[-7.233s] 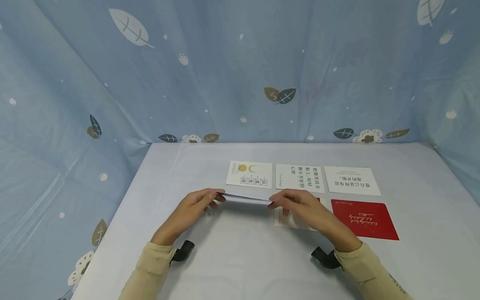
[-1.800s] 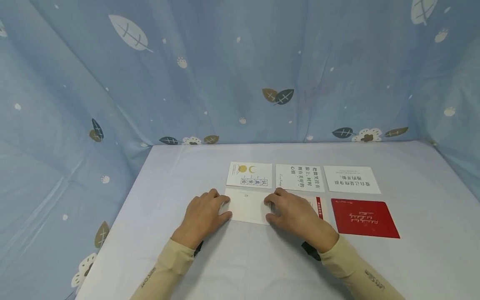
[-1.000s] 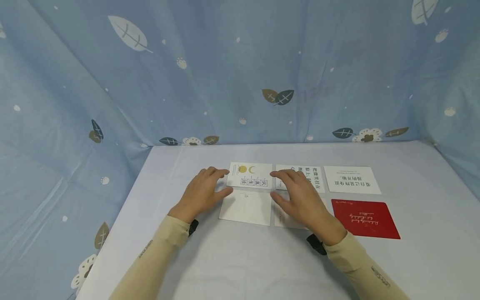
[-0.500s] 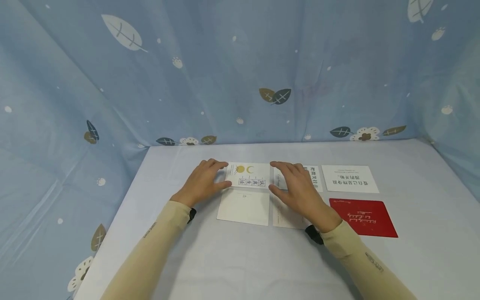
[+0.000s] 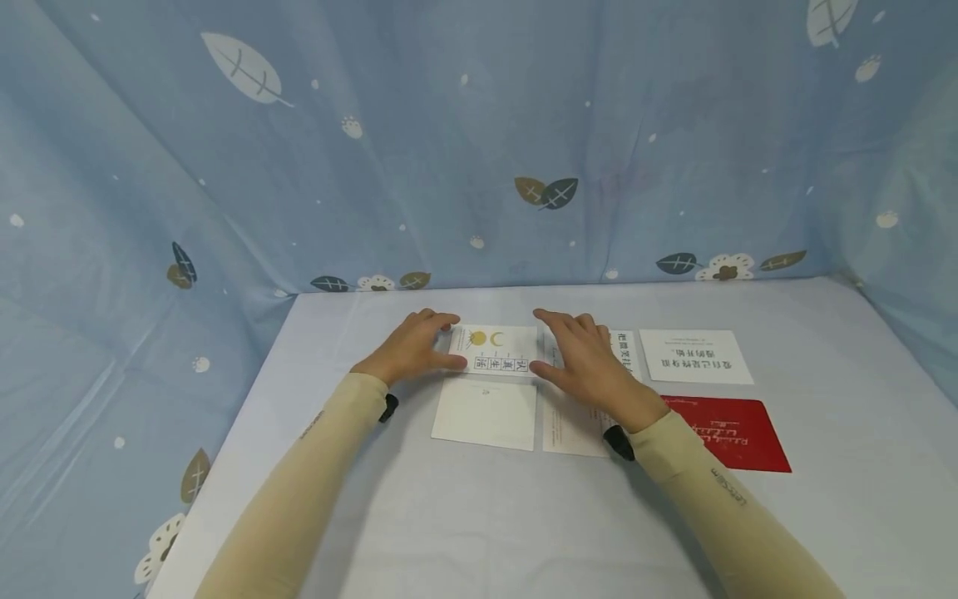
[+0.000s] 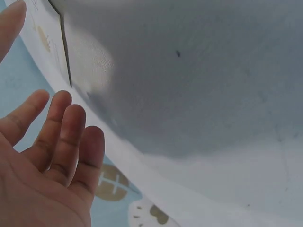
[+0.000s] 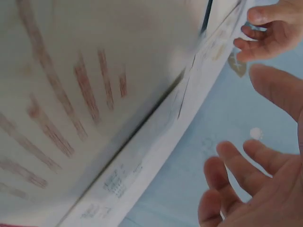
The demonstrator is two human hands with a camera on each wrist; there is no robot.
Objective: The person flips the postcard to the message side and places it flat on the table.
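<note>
On the table in the head view, a white postcard with a gold sun and moon (image 5: 494, 339) lies flat at the back left of two rows. My left hand (image 5: 410, 349) is at its left side, thumb and forefinger spread apart. My right hand (image 5: 587, 366) hovers at its right side with fingers spread, covering part of the adjoining lettered postcard (image 5: 627, 349). Both wrist views show the fingers loosely extended and holding nothing. A plain cream postcard (image 5: 485, 416) lies just in front of the sun postcard.
At the back right lies another lettered postcard (image 5: 696, 358), with a red postcard (image 5: 748, 433) in front of it. My right forearm partly covers a front middle postcard (image 5: 572, 433), whose red stripes show in the right wrist view. A blue curtain (image 5: 449, 150) hangs behind the table.
The card both hands held up earlier now lies in the front row, released. Both hands have since moved away from me to the sun postcard; in the last half second they shifted slightly.
</note>
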